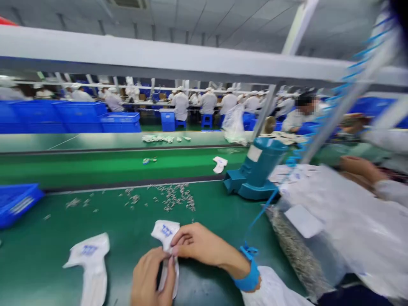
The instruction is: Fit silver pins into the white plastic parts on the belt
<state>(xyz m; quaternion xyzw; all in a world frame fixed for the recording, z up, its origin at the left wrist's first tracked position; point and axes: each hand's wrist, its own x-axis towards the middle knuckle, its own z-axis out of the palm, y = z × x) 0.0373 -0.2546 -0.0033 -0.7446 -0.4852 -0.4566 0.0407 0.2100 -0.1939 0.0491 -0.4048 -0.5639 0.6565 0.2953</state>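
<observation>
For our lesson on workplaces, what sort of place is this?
Probably a factory assembly hall: what looks like a green conveyor belt, many white-capped workers and large blue crates suggest it.

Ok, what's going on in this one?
A person at a green table has both hands on a white piece with blue marks. The left hand grips its lower part; the right hand pinches around the middle, though the fingers hide exactly what they hold there. A second white piece lies to the left. Small bits are scattered beyond the hands, and a teal holder stands to the right.
</observation>
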